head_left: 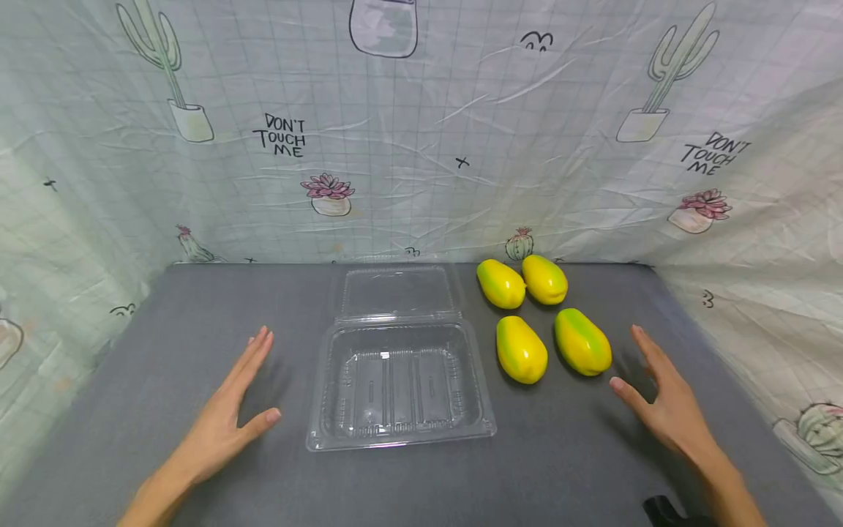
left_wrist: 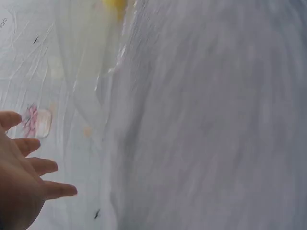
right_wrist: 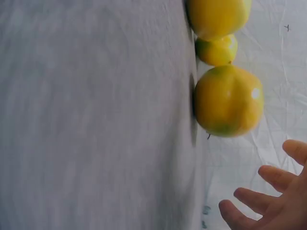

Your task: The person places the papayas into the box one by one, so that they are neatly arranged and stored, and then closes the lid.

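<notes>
A clear plastic clamshell box lies on the grey table, its lid folded back toward the wall. Several yellow-green papayas are to its right: a front left one, a front right one, and a pair behind, one beside the other. My left hand hovers left of the box, fingers straight and thumb spread, holding nothing. To the right of the papayas, my right hand is held with fingers extended, apart from the nearest fruit. Both palms face inward.
A patterned cloth hangs behind the table and along its sides. The grey tabletop reaches back to it. A black object shows by the right forearm at the bottom edge.
</notes>
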Tool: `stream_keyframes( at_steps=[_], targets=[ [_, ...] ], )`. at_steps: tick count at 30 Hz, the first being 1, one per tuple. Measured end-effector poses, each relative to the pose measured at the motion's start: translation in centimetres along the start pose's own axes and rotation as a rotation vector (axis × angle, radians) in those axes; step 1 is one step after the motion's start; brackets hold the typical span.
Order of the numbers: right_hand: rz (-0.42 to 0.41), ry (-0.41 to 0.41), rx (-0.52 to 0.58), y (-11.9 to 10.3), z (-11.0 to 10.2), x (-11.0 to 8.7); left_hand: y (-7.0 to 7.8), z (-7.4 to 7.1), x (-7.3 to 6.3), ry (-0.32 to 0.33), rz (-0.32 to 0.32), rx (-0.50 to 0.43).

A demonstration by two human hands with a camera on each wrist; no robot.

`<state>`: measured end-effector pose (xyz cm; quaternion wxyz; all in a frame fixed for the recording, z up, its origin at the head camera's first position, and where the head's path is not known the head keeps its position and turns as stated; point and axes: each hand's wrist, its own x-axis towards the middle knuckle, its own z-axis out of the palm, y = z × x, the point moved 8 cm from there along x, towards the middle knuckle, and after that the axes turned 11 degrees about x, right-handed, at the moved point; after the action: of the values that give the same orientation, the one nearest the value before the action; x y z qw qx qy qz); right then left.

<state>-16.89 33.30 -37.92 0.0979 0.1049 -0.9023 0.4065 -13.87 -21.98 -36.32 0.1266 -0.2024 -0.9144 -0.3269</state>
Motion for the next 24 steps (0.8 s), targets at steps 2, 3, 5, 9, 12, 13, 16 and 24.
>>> stream_keyframes(
  at_steps=[2, 3, 5, 9, 12, 13, 16, 24],
  targets=[
    [0.016, 0.01, 0.046, 0.1, 0.2, 0.2, 0.1, 0.7, 0.4, -0.004, -0.014, -0.025],
    [0.03, 0.014, 0.067, 0.2, 0.3, 0.2, 0.1, 1.1, 0.6, -0.009, -0.023, -0.028],
    [0.044, 0.014, 0.114, 0.3, 0.5, 0.4, 0.0, 1.6, 1.0, -0.014, -0.036, -0.023],
    [0.044, 0.028, 0.193, 0.6, 0.9, 0.7, 0.0, 2.6, 1.9, -0.039, -0.02, -0.026],
    [0.05, 0.056, 0.225, 1.0, 1.1, 1.1, 0.0, 3.2, 2.6, -0.036, 0.004, -0.037],
    [0.059, 0.063, 0.23, 1.1, 1.1, 1.3, -0.1, 3.4, 2.9, -0.029, 0.009, -0.047],
    [0.084, 0.078, 0.211, 1.4, 1.4, 1.8, -0.5, 4.1, 3.4, -0.007, 0.009, -0.08],
    [0.075, 0.095, 0.206, 1.9, 2.7, 1.9, -1.8, 5.8, 3.2, -0.013, 0.09, -0.158]
  ],
)
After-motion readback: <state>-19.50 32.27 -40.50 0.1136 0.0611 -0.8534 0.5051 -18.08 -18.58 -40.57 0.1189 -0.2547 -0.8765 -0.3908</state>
